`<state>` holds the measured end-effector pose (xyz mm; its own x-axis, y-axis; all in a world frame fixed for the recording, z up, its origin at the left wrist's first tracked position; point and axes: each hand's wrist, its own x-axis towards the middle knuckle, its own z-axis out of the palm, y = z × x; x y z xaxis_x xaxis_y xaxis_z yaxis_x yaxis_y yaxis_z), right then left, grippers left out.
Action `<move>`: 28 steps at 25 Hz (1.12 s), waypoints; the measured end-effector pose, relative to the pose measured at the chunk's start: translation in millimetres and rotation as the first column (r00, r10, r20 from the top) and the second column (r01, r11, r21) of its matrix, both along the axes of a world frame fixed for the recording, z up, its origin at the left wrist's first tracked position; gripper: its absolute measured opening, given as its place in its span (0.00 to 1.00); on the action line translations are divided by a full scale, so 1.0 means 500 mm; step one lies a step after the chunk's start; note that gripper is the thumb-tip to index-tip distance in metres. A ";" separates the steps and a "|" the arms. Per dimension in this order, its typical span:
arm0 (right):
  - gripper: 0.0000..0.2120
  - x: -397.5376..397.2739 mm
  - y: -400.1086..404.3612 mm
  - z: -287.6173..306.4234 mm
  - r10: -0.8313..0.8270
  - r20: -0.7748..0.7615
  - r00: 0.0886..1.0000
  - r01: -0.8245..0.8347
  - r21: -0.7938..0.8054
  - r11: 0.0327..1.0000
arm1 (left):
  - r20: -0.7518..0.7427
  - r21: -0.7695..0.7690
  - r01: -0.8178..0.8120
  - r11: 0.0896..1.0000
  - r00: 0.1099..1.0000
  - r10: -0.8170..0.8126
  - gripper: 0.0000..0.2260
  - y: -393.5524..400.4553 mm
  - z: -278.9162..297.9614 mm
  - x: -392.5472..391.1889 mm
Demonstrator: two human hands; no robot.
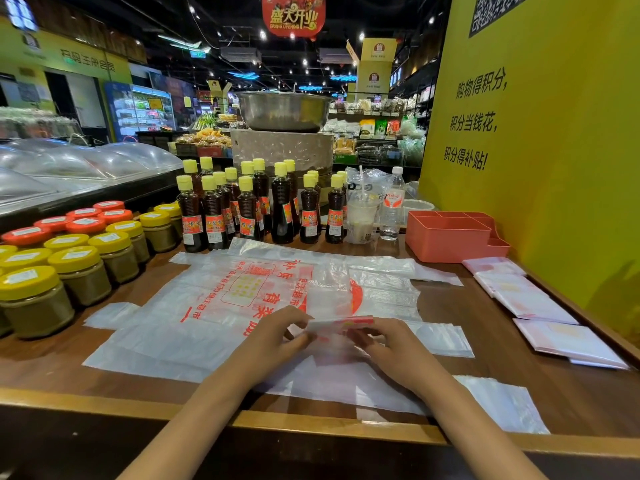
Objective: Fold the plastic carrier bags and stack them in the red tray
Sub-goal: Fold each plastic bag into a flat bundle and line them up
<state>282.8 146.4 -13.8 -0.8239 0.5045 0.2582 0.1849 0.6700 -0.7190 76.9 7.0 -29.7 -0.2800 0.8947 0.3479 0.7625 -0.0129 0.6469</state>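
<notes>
Both hands meet mid-counter (104,372) w/ a narrow strip of bag (341,323) between them. Left hand (273,336) has fingers curled onto the strip's left end, thumb under it; right hand (388,342) pinches the right end. So each grip is closed on the same strip, prob. so the fold can't spring open while it gets doubled over. The plastic is thin and slippery, hence two hands close together rather than one.

The strip sits on top of the flat bags (207,306), which are spread overlapping across the counter, handles splayed toward the edges. Laid flat like that they're ready to take one by one w/o untangling. Print faces up on the middle one.

Red tray (446,237) stands at the far right, against the yellow wall (554,133), well apart from the hands. Its compartments look bare from here, though the inside is only partly visible. Folded bags (540,306) lie in a row along the right edge, between tray and near corner — seemingly parked there, not yet stacked.

Bottles (249,209) and jars (83,268) crowd the back and left, leaving the centre as the only working space.

Judgement: mid-fold on one bag; most still to do.
</notes>
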 end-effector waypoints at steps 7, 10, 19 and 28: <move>0.08 -0.005 -0.012 0.019 -0.058 -0.110 0.992 0.043 -0.131 0.990 | 0.094 0.035 -0.041 0.999 0.995 0.037 0.05 -0.001 0.016 0.016; 0.10 -0.003 -0.016 0.020 -0.085 -0.129 0.988 0.062 -0.170 0.984 | 0.110 0.019 -0.062 0.998 0.992 0.059 0.08 -0.002 0.014 0.016; 0.19 -0.013 -0.006 0.004 -0.187 -0.102 0.977 0.164 -0.199 0.966 | 0.138 -0.035 -0.132 0.991 0.981 0.136 0.10 0.002 0.016 0.020; 0.16 -0.015 0.001 -0.004 -0.155 -0.120 0.981 0.134 -0.163 0.977 | 0.193 -0.090 -0.017 0.996 0.981 0.035 0.12 0.003 0.015 0.022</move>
